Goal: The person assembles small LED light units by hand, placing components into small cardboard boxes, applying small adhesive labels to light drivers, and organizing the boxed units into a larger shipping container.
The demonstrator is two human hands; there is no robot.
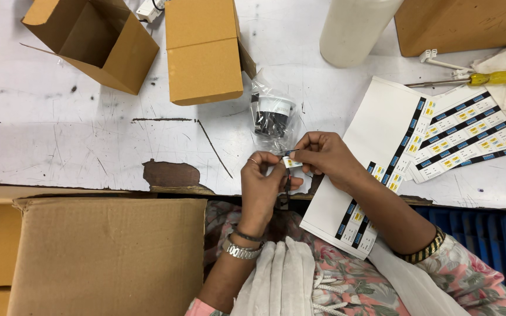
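My left hand (263, 186) and my right hand (325, 157) meet at the table's front edge, pinching a small yellow-and-blue sticker label (291, 162) between their fingertips. Just beyond the fingers lies a clear plastic bag (272, 117) holding a black-and-white round part. My right forearm rests over a white sheet of sticker labels (376, 131) with dark strips. Further label sheets (469, 131) lie to the right.
An open cardboard box (92, 41) and a closed one (203, 52) stand at the back left. A white container (355, 26), another box (464, 23) and a yellow-handled screwdriver (487, 77) are at the back right. A large carton (106, 254) sits at my lower left.
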